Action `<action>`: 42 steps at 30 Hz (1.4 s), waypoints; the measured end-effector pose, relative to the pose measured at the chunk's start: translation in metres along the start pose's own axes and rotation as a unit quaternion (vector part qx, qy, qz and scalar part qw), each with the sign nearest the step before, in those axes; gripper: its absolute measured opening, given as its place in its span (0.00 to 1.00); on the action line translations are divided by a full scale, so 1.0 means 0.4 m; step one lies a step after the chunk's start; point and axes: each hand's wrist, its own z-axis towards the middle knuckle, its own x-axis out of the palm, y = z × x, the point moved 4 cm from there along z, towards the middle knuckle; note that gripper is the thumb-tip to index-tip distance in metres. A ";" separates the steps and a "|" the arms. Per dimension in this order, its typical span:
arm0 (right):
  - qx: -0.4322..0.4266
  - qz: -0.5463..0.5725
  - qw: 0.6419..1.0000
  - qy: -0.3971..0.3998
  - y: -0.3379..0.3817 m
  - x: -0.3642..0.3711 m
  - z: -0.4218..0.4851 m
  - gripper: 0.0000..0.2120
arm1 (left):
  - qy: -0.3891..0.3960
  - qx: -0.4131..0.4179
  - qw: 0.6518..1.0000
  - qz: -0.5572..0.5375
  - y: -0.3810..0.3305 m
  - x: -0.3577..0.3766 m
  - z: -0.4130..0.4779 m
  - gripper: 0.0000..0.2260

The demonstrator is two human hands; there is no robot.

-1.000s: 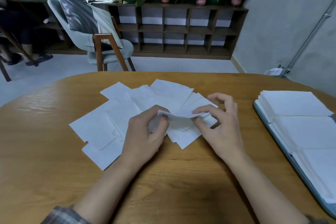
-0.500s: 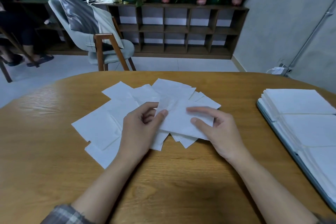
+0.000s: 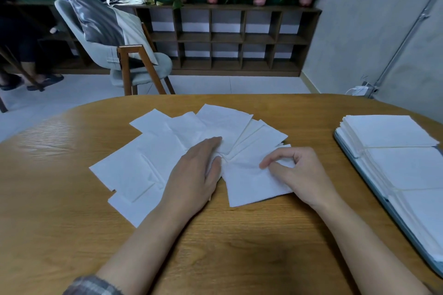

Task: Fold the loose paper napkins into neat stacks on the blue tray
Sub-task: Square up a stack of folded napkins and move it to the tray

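Several loose white paper napkins (image 3: pixel 148 163) lie fanned out on the round wooden table (image 3: pixel 60 235). My left hand (image 3: pixel 194 175) lies flat on the middle of the pile, fingers straight, pressing it down. My right hand (image 3: pixel 294 172) pinches the right edge of the nearest napkin (image 3: pixel 249 182) between thumb and curled fingers; that sheet lies flat on the table. At the right edge sits the blue tray (image 3: pixel 374 189), holding three neat stacks of folded napkins (image 3: pixel 388 132).
Beyond the table's far edge stand a grey chair (image 3: pixel 115 55) with a cushion and a low dark shelf (image 3: pixel 227 38) topped with potted plants. A person's legs (image 3: pixel 26 60) show at far left. Bare wood lies in front of the pile, between my forearms.
The napkin that both hands held lifted is now laid flat on the table. My left hand let go and spread flat on the pile; my right hand slid to the sheet's right edge.
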 end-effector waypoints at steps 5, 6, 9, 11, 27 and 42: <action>0.016 -0.016 1.000 0.022 -0.014 -0.019 -0.038 0.14 | -0.009 0.010 1.000 0.021 -0.011 0.002 0.009 0.20; 0.021 -0.014 0.999 0.022 -0.020 -0.025 -0.051 0.15 | -0.013 0.008 1.000 0.023 -0.018 0.001 0.013 0.20; 0.019 0.002 1.000 -0.005 -0.035 -0.055 -0.076 0.17 | -0.037 -0.006 0.998 0.045 -0.049 0.002 0.029 0.21; 0.014 0.007 0.999 -0.033 -0.038 -0.073 -0.073 0.18 | -0.062 -0.022 0.996 0.061 -0.068 0.005 0.042 0.21; -0.005 0.093 0.975 -0.200 -0.066 -0.124 -0.029 0.15 | 0.041 0.017 0.999 0.024 -0.082 -0.034 0.035 0.16; -0.011 0.086 0.976 -0.202 -0.066 -0.110 -0.024 0.18 | 0.119 -0.004 0.986 -0.119 -0.107 -0.054 0.002 0.08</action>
